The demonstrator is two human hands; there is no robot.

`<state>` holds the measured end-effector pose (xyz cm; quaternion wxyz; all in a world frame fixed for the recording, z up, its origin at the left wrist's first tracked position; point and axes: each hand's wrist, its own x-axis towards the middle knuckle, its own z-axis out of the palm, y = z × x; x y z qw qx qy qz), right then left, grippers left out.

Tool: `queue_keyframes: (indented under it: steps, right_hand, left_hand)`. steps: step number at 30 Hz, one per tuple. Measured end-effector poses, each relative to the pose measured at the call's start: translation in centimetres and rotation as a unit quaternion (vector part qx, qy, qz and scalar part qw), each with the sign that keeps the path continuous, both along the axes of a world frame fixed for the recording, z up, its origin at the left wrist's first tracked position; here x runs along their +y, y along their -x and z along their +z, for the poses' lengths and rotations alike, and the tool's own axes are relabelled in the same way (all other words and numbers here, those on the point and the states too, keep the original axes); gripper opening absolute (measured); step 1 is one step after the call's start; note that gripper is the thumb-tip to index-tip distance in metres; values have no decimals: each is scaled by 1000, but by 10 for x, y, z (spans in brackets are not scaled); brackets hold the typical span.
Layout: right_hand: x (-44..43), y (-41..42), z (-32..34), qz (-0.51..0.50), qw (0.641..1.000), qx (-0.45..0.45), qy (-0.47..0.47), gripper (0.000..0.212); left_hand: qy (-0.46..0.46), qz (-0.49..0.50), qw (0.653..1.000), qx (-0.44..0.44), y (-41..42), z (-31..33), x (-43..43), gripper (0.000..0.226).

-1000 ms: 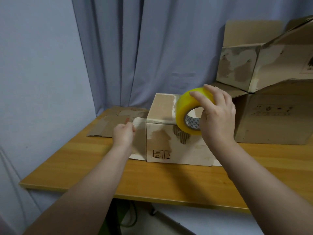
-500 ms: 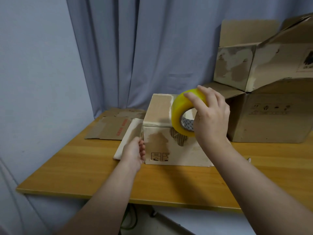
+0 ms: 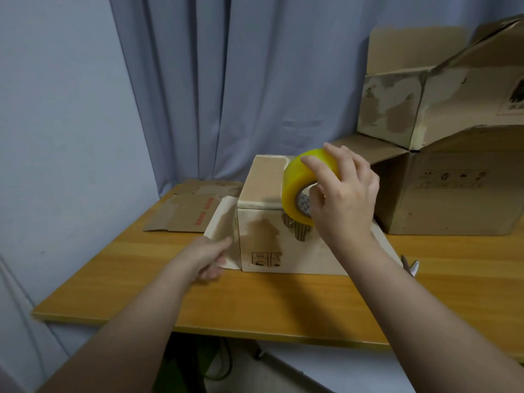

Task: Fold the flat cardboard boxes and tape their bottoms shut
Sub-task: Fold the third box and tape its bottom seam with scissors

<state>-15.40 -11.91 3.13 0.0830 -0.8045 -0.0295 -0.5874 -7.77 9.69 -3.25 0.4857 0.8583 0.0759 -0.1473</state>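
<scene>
Our left hand (image 3: 208,255) touches the side flap (image 3: 224,222) of one small brown cardboard box (image 3: 266,242) on the table (grip unclear, can't tell). Right hand (image 3: 343,199) grips one yellow tape roll (image 3: 299,191) at its top front edge. Behind, we count two larger cardboard boxes (image 3: 453,199), stacked.

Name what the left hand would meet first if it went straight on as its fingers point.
The left hand would probably first meet the pale side flap of the small brown cardboard box.

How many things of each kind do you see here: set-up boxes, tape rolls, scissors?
Set-up boxes: 3 (small box, large box, upper box)
Tape roll: 1
Scissors: 1
Total: 5
</scene>
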Motion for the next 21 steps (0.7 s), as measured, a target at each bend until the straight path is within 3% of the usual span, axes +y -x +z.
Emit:
queue_keyframes:
  steps: [3,6,9,14,17,19,21]
  right_hand:
    - [-4,3,-2,26,999,30,-19,44]
    - [-8,6,2,33,998,46,-21,43]
    - [-9,7,5,39,997,54,-33,44]
    - [-11,4,2,49,997,37,-47,46]
    - [-13,3,2,56,997,38,-48,46]
    - [-14,1,3,52,997,40,-48,44]
    - [-15,-1,4,48,997,43,-51,43]
  left_hand:
    - [174,75,960,-206,-8,1,-10,40]
    - [349,9,918,-190,7,8,-40,61]
    - [386,-10,912,-141,25,-6,-59,86]
    - [331,-35,937,-102,37,-37,-51,91]
    - [271,-45,929,-248,23,-29,-31,44]
    - [206,-111,916,-326,9,-18,-17,52]
    - [84,-196,902,-376,-3,-11,-10,59]
